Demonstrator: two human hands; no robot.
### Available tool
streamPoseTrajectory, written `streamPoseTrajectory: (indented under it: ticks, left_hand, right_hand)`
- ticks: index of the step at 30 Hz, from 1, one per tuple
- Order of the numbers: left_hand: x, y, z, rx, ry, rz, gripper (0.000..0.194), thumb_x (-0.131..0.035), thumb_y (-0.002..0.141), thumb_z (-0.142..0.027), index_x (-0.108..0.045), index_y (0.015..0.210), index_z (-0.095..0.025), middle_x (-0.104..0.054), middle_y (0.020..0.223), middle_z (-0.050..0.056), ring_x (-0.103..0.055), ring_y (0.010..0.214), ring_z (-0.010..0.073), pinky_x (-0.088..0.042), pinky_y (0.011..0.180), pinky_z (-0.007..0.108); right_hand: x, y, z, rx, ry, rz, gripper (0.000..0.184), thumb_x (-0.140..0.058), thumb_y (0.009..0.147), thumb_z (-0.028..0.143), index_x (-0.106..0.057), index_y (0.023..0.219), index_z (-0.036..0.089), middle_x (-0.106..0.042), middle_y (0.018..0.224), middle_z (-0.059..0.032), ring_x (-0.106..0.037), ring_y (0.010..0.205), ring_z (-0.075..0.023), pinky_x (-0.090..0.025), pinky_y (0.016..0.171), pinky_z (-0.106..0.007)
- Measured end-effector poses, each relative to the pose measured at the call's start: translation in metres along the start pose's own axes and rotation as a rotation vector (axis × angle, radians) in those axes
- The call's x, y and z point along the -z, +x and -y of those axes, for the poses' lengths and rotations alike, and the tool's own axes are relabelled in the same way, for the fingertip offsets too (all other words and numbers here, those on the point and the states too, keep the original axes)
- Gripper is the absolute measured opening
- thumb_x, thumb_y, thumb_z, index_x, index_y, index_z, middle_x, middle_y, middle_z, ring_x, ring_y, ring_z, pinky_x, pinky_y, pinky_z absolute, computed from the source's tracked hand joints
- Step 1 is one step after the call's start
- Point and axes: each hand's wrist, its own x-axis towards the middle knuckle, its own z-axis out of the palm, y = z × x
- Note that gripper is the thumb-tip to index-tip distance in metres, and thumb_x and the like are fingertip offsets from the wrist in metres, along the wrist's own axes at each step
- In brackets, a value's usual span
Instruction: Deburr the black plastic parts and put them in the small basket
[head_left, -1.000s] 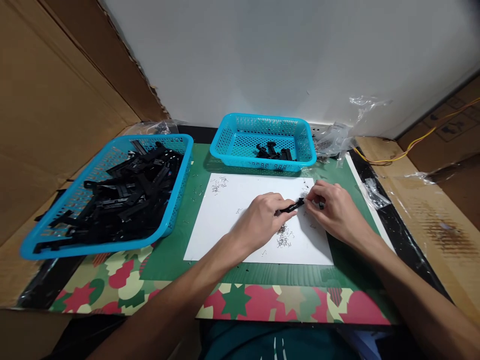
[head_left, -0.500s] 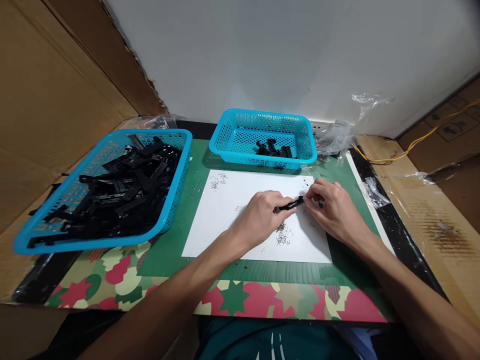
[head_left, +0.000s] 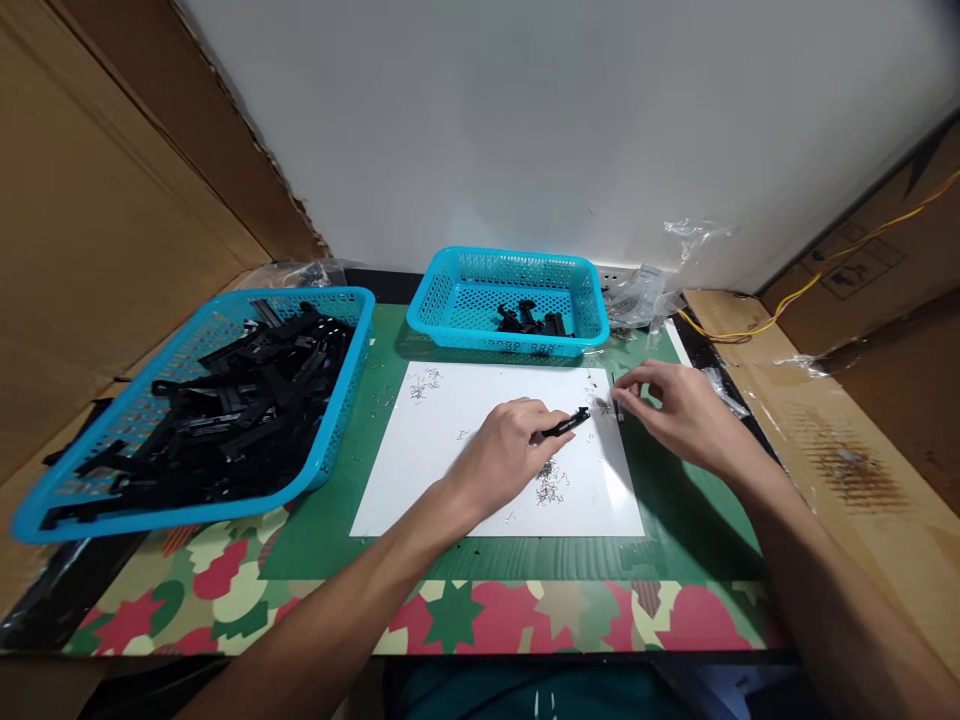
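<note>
My left hand (head_left: 504,452) is closed round a slim black plastic part (head_left: 568,423), whose tip sticks out to the right above the white sheet (head_left: 450,460). My right hand (head_left: 675,410) hovers just to the right of that tip, apart from it, thumb and forefinger pinched near a small dark pin (head_left: 616,396) at the sheet's right edge. Whether the fingers grip the pin I cannot make out. Small heaps of tiny metal springs (head_left: 550,484) lie on the sheet below the part.
A large blue basket (head_left: 330,440) full of black plastic parts stands at the left. A smaller blue basket (head_left: 450,300) with a few black parts stands behind the sheet. Crumpled clear bags (head_left: 637,295) lie at the back right. Cardboard walls stand on both sides.
My right hand has come off the black part's tip and moved a little to the right. My left hand still holds the part. The camera has tilted slightly.
</note>
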Motion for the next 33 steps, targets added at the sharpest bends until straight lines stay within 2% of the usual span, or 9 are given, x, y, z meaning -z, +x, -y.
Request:
streamPoseTrajectory:
  ticks: [2, 5, 10, 15, 19, 22, 24, 28, 33]
  left_hand:
    - [0.0, -0.001, 0.0, -0.01, 0.032, 0.001, 0.015, -0.073, 0.097, -0.02, -0.082, 0.109, -0.019, -0.073, 0.086, 0.004, -0.066, 0.079, 0.0184, -0.047, 0.07, 0.03]
    - [0.002, -0.002, -0.001, -0.058, 0.096, 0.031, 0.015, -0.069, 0.099, -0.019, -0.081, 0.109, -0.018, -0.07, 0.084, 0.004, -0.064, 0.082, 0.0193, -0.046, 0.072, 0.031]
    - [0.005, -0.001, -0.001, -0.108, 0.156, 0.045, 0.019, -0.066, 0.101, -0.019, -0.078, 0.116, -0.018, -0.068, 0.083, 0.004, -0.062, 0.08, 0.0195, -0.046, 0.071, 0.031]
    - [0.006, 0.001, 0.0, -0.093, 0.16, 0.054, 0.021, -0.067, 0.101, -0.021, -0.077, 0.118, -0.02, -0.069, 0.086, 0.004, -0.063, 0.083, 0.0199, -0.048, 0.073, 0.033]
    - [0.007, 0.002, -0.002, -0.078, 0.144, 0.049, 0.021, -0.065, 0.102, -0.023, -0.076, 0.119, -0.02, -0.07, 0.089, 0.005, -0.064, 0.084, 0.0198, -0.049, 0.073, 0.033]
    - [0.008, 0.002, -0.005, -0.051, 0.15, 0.055, 0.019, -0.063, 0.103, -0.024, -0.075, 0.117, -0.019, -0.068, 0.087, 0.004, -0.063, 0.082, 0.0197, -0.048, 0.071, 0.031]
    - [0.008, 0.001, -0.005, -0.04, 0.153, 0.059, 0.019, -0.063, 0.103, -0.024, -0.074, 0.117, -0.019, -0.067, 0.086, 0.004, -0.063, 0.082, 0.0196, -0.047, 0.07, 0.03]
    - [0.007, 0.0, -0.005, -0.033, 0.136, 0.063, 0.018, -0.062, 0.103, -0.026, -0.074, 0.116, -0.02, -0.065, 0.085, 0.003, -0.063, 0.082, 0.0192, -0.047, 0.072, 0.03]
    - [0.006, 0.0, -0.004, -0.032, 0.128, 0.061, 0.019, -0.063, 0.103, -0.026, -0.075, 0.117, -0.02, -0.066, 0.084, 0.003, -0.062, 0.081, 0.0192, -0.046, 0.072, 0.03]
  right_hand:
    - [-0.001, 0.002, -0.007, -0.099, -0.067, -0.057, 0.025, -0.059, 0.099, 0.036, -0.075, 0.089, 0.02, -0.073, 0.079, -0.0065, -0.061, 0.067, -0.0208, -0.036, 0.062, -0.032]
    - [-0.009, 0.006, -0.012, -0.198, -0.153, -0.017, 0.03, -0.061, 0.098, 0.043, -0.07, 0.08, 0.02, -0.071, 0.071, -0.0063, -0.06, 0.062, -0.0211, -0.031, 0.057, -0.031]
    - [-0.02, 0.013, -0.011, -0.229, -0.186, 0.062, 0.015, -0.06, 0.092, 0.029, -0.069, 0.084, 0.02, -0.075, 0.08, -0.0098, -0.066, 0.072, -0.0225, -0.03, 0.059, -0.03]
    - [-0.017, 0.017, -0.015, -0.284, -0.217, 0.106, 0.017, -0.061, 0.081, 0.023, -0.061, 0.065, 0.02, -0.069, 0.069, -0.0105, -0.064, 0.067, -0.0215, -0.027, 0.057, -0.031]
    - [-0.014, 0.018, -0.018, -0.212, 0.184, -0.002, 0.008, -0.061, 0.079, 0.022, -0.055, 0.073, 0.022, -0.061, 0.064, -0.0012, -0.055, 0.061, -0.016, -0.032, 0.058, -0.028]
    - [-0.014, 0.017, -0.012, -0.05, 0.655, -0.032, 0.01, -0.056, 0.088, 0.031, -0.052, 0.084, 0.023, -0.054, 0.064, 0.0039, -0.05, 0.059, -0.0141, -0.038, 0.058, -0.027]
    - [-0.017, 0.015, -0.005, 0.032, 0.812, 0.008, 0.018, -0.055, 0.095, 0.039, -0.053, 0.088, 0.022, -0.055, 0.067, 0.0034, -0.05, 0.06, -0.0138, -0.041, 0.059, -0.027]
    - [-0.024, 0.007, 0.003, 0.06, 0.753, 0.0, 0.027, -0.051, 0.103, 0.047, -0.054, 0.091, 0.023, -0.06, 0.071, 0.0022, -0.053, 0.061, -0.0144, -0.044, 0.063, -0.028]
    - [-0.035, 0.002, 0.002, 0.064, 0.736, 0.007, 0.026, -0.046, 0.107, 0.047, -0.049, 0.094, 0.026, -0.059, 0.066, 0.0048, -0.054, 0.055, -0.0146, -0.044, 0.062, -0.029]
